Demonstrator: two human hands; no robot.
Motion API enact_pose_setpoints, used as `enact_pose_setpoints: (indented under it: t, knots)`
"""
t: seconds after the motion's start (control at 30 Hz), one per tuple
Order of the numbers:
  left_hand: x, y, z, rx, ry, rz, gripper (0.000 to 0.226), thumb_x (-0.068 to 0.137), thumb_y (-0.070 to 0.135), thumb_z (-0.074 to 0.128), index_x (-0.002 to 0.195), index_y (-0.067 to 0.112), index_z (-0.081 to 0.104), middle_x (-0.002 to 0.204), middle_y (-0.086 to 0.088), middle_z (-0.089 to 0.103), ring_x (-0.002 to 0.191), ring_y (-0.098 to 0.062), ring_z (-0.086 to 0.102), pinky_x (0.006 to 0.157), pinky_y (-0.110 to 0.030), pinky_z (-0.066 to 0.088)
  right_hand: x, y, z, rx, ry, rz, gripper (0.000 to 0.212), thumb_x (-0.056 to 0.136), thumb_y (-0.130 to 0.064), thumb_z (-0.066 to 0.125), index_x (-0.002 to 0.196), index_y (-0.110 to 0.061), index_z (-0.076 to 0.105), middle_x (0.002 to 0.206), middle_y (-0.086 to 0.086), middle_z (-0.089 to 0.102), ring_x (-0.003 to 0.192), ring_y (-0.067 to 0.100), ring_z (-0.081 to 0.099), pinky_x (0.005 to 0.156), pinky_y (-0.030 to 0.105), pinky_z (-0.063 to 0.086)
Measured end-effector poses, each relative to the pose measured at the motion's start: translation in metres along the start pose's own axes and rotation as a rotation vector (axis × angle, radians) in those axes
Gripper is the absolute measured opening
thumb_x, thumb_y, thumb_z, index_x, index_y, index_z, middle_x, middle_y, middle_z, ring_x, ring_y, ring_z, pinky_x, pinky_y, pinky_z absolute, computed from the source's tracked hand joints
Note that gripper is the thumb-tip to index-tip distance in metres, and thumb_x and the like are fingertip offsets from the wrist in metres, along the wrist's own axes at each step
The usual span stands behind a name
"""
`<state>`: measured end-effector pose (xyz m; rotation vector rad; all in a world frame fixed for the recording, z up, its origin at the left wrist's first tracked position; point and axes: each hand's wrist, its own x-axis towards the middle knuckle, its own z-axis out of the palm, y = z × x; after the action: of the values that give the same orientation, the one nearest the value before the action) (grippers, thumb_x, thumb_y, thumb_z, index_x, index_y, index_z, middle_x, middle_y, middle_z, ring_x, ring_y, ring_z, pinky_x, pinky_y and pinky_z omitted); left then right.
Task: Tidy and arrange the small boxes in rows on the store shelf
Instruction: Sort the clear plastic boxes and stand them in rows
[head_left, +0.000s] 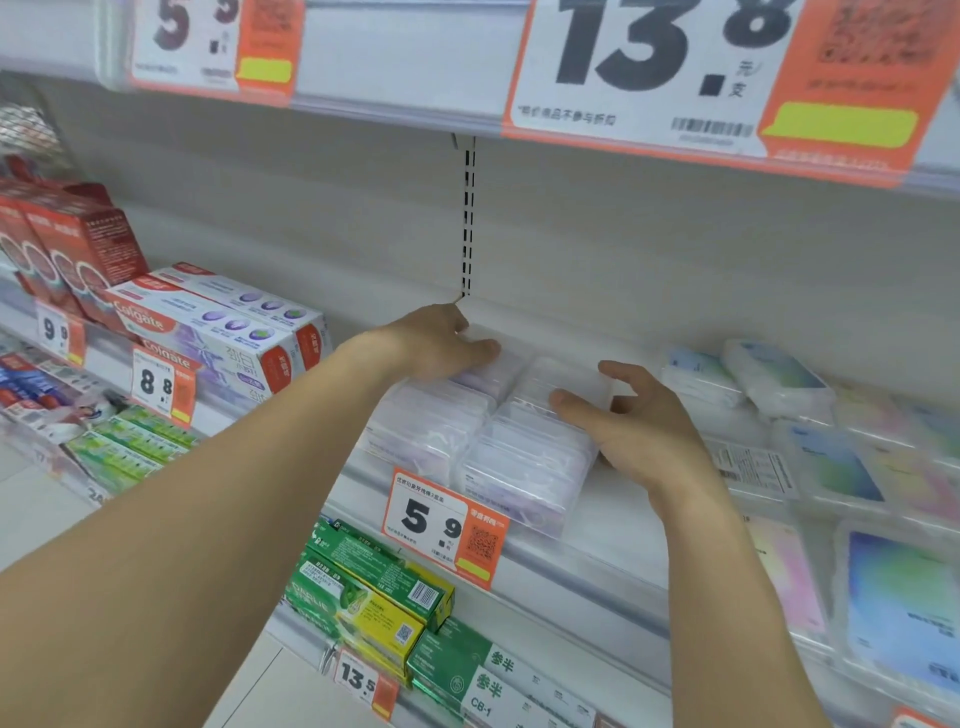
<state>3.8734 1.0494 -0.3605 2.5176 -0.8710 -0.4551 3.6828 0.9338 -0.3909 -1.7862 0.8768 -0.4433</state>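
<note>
Small clear plastic boxes with pale purple contents (519, 467) stand in two rows on the white shelf (597, 551), above a 5.9 price tag. My left hand (441, 338) rests on top of the rear boxes of the left row (431, 426), fingers curled over a back box. My right hand (634, 421) presses its thumb and fingers against the right side and top of a rear box in the right row (566, 384). Motion blur hides how firmly either hand grips.
Colgate toothpaste cartons (218, 332) lie to the left, red cartons (67, 249) beyond them. Pastel-labelled clear boxes (831, 457) and white packs (774, 379) fill the shelf to the right. Green toothpaste cartons (363, 587) sit on the lower shelf. A large 13.8 tag (675, 67) hangs overhead.
</note>
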Motion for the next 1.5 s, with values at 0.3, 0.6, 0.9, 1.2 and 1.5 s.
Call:
enact_pose_setpoints:
  t: [0.3, 0.6, 0.9, 1.2, 1.5]
  knots:
    - [-0.014, 0.001, -0.010, 0.139, -0.094, -0.057, 0.073, 0.081, 0.072, 0.052, 0.114, 0.007, 0.058, 0.116, -0.010, 0.063, 0.102, -0.028, 0.061, 0.085, -0.033, 0.047, -0.004, 0.003, 0.000, -0.044, -0.040, 0.006, 0.089, 0.068, -0.057, 0.080, 0.145, -0.039, 0.039, 0.133, 0.001, 0.054, 0.114, 0.021, 0.062, 0.103, 0.042, 0.049]
    - [-0.031, 0.006, -0.017, 0.111, -0.175, -0.100, 0.072, 0.085, 0.068, 0.051, 0.138, 0.019, 0.045, 0.136, -0.006, 0.049, 0.108, -0.031, 0.058, 0.089, -0.042, 0.055, -0.012, 0.003, -0.009, 0.093, -0.125, 0.119, 0.083, 0.077, -0.039, 0.082, 0.147, -0.035, 0.037, 0.112, 0.004, 0.061, 0.092, 0.022, 0.067, 0.068, 0.036, 0.063]
    - [-0.036, 0.007, -0.017, 0.182, -0.126, -0.102, 0.072, 0.088, 0.066, 0.046, 0.132, 0.008, 0.050, 0.112, -0.004, 0.052, 0.067, -0.015, 0.052, 0.054, -0.023, 0.040, -0.002, 0.010, -0.005, 0.142, -0.172, 0.134, 0.080, 0.073, -0.037, 0.084, 0.140, -0.039, 0.042, 0.118, 0.009, 0.065, 0.101, 0.028, 0.068, 0.064, 0.037, 0.062]
    - [-0.036, 0.007, -0.017, 0.186, -0.131, -0.090, 0.072, 0.089, 0.065, 0.045, 0.134, 0.009, 0.048, 0.108, -0.005, 0.049, 0.065, -0.016, 0.050, 0.054, -0.025, 0.041, 0.000, 0.013, -0.003, 0.167, -0.176, 0.141, 0.081, 0.069, -0.037, 0.086, 0.137, -0.040, 0.042, 0.118, 0.011, 0.066, 0.098, 0.030, 0.070, 0.061, 0.034, 0.060]
    - [-0.032, 0.005, -0.015, 0.170, -0.138, -0.100, 0.075, 0.089, 0.066, 0.042, 0.139, 0.011, 0.044, 0.114, -0.004, 0.048, 0.070, -0.016, 0.050, 0.056, -0.025, 0.042, -0.005, 0.009, -0.003, 0.158, -0.161, 0.140, 0.081, 0.072, -0.037, 0.085, 0.140, -0.039, 0.040, 0.118, 0.010, 0.065, 0.094, 0.028, 0.071, 0.065, 0.037, 0.063]
